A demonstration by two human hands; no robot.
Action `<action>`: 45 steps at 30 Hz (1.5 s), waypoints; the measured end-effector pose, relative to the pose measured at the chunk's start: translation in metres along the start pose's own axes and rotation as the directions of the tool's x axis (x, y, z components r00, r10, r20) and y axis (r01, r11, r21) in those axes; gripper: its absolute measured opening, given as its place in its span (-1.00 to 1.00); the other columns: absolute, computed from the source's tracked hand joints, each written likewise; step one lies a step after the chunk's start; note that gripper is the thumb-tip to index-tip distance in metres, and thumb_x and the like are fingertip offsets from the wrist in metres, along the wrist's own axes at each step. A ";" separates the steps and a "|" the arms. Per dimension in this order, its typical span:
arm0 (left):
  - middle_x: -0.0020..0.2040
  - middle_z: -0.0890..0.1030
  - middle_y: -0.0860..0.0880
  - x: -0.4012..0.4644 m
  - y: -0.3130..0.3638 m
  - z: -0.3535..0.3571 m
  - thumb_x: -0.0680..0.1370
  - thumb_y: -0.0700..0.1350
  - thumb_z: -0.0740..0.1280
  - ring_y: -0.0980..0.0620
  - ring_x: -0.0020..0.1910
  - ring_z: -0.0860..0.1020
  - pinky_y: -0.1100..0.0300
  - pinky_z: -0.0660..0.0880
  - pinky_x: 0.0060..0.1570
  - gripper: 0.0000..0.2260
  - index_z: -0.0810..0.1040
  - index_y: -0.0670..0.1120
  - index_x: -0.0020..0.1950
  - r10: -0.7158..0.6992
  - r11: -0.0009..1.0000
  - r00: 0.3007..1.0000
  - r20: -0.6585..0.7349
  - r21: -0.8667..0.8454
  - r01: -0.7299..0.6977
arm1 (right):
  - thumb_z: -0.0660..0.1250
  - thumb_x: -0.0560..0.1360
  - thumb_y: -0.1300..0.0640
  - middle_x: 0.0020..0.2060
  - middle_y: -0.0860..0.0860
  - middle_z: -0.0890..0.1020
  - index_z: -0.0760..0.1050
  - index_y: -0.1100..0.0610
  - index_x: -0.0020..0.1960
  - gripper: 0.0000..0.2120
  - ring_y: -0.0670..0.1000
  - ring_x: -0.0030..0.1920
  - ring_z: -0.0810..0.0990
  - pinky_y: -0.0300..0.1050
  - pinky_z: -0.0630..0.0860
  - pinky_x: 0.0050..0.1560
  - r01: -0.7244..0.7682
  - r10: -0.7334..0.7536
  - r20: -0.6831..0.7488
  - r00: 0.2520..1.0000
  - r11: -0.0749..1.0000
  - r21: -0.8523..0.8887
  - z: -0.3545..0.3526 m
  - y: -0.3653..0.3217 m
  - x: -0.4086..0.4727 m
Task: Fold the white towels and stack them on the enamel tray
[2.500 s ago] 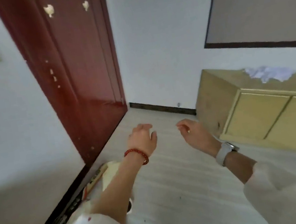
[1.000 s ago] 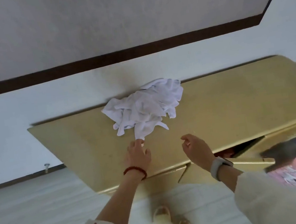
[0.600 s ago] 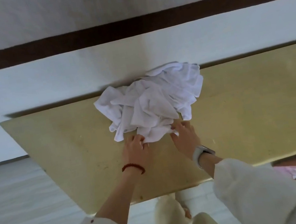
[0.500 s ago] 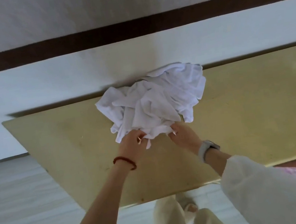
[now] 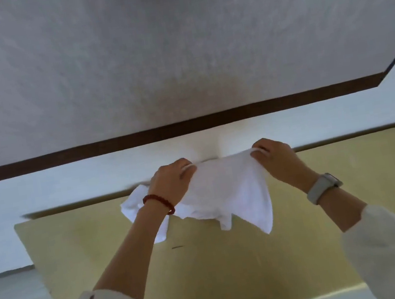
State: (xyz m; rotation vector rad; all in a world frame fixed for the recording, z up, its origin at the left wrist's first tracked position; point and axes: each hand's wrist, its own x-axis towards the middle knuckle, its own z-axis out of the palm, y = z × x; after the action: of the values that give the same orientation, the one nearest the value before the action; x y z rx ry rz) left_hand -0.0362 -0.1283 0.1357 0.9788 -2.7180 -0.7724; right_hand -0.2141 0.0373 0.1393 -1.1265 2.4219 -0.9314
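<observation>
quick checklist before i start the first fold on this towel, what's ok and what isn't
1. Left hand grips a top corner of the towel: ok.
2. Right hand grips the other top corner: ok.
3. Towel spread flat between the hands: not ok, the lower edge hangs bunched and uneven.
4. Separated from the rest of the pile: cannot tell.
5. Bare cabinet top to fold on: ok.
6. Enamel tray within reach: cannot tell, not in view.

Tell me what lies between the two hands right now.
In the head view, a white towel stretches between the left hand and right hand, each pinching its upper edge; the towel hangs over the yellow cabinet top.
</observation>
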 end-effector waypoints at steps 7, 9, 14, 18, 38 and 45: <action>-0.09 0.61 -0.08 0.009 0.131 0.037 0.55 -0.03 0.28 -0.12 -0.15 0.56 0.19 0.34 -0.15 -0.79 0.58 -0.16 -0.04 0.137 0.990 0.901 -0.411 0.066 -0.121 | 0.24 0.53 0.27 -0.08 0.08 0.56 0.48 0.23 -0.03 -0.93 -0.01 -0.16 0.48 -0.14 0.46 -0.20 0.229 -0.242 -0.489 0.838 0.970 -0.087 -0.114 0.081 -0.025; -0.17 0.60 -0.08 0.007 0.153 0.066 0.53 -0.08 0.32 -0.13 -0.21 0.57 0.22 0.32 -0.19 -0.85 0.60 -0.15 -0.09 0.222 0.973 0.921 -0.319 0.138 -0.187 | 0.26 0.51 0.29 -0.05 0.10 0.58 0.49 0.24 -0.02 -0.93 0.02 -0.17 0.53 -0.11 0.52 -0.23 0.247 -0.271 -0.418 0.867 0.962 -0.113 -0.140 0.119 -0.039; -0.28 0.60 0.02 -0.028 0.190 0.150 0.45 -0.01 0.22 0.02 -0.27 0.56 0.17 0.52 -0.29 -0.78 0.63 -0.05 -0.20 0.315 0.938 0.944 -0.104 0.189 -0.292 | 0.29 0.51 0.24 -0.17 0.06 0.61 0.50 0.19 -0.08 -0.97 0.15 -0.18 0.59 0.01 0.51 -0.15 0.080 -0.089 -0.079 0.993 0.991 -0.108 -0.157 0.234 -0.104; 0.17 0.53 0.00 -0.057 0.198 0.228 0.58 -0.09 0.19 0.01 0.16 0.48 0.19 0.38 0.15 -0.76 0.54 -0.04 0.21 0.114 0.970 0.927 0.359 0.162 -0.182 | 0.19 0.56 0.21 -0.03 0.10 0.62 0.49 0.19 0.04 -0.86 0.15 0.00 0.55 -0.08 0.37 -0.06 -0.127 0.205 0.294 0.934 0.957 -0.263 -0.143 0.303 -0.152; -0.12 0.56 -0.02 0.019 0.201 0.331 0.51 -0.21 0.31 0.03 -0.10 0.48 0.28 0.34 -0.10 -0.87 0.60 -0.17 0.01 -0.330 0.904 0.917 0.222 -0.205 0.375 | 0.16 0.55 0.26 -0.11 0.14 0.59 0.51 0.28 0.07 -0.82 0.03 -0.18 0.42 -0.28 0.18 -0.29 -0.521 0.525 -0.080 0.847 0.851 0.072 -0.095 0.383 -0.113; -0.10 0.58 -0.01 0.032 0.191 0.347 0.51 -0.16 0.31 0.08 -0.13 0.46 0.32 0.29 -0.13 -0.86 0.61 -0.12 0.02 -0.383 0.880 0.903 0.192 -0.221 0.420 | 0.16 0.55 0.23 -0.14 0.12 0.61 0.50 0.24 0.03 -0.83 0.10 -0.15 0.50 -0.18 0.28 -0.19 -0.550 0.556 -0.142 0.819 0.831 0.080 -0.082 0.399 -0.098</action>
State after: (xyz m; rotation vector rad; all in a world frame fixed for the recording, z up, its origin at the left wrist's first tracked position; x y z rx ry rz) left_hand -0.2721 0.1215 -0.0635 1.4974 -2.4567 -1.2761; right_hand -0.4189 0.3391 -0.0678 -0.2857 2.6163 -0.8783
